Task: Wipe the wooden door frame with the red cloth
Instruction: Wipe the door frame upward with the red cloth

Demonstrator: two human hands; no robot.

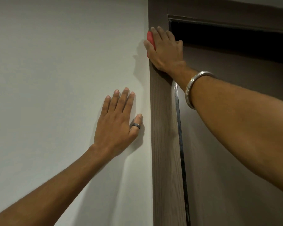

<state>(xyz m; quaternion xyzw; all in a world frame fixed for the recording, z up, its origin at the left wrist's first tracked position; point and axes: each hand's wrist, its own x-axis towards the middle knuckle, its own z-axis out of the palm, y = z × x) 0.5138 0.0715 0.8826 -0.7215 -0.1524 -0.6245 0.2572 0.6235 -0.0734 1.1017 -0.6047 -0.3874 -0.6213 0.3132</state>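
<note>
The brown wooden door frame (165,144) runs up the middle of the view and turns right along the top. My right hand (166,49) presses the red cloth (150,39) flat against the frame's upper left part, near the corner. Only a strip of the cloth shows past my fingers at the frame's outer edge. A metal bangle sits on that wrist. My left hand (117,123) lies flat on the white wall, fingers spread, just left of the frame and lower down. It holds nothing and wears a dark ring on the thumb.
The white wall (55,79) fills the left half. A brown door (235,160) stands ajar right of the frame, with a dark gap (227,35) above it. A dark metal strip (180,136) runs down the frame's inner edge.
</note>
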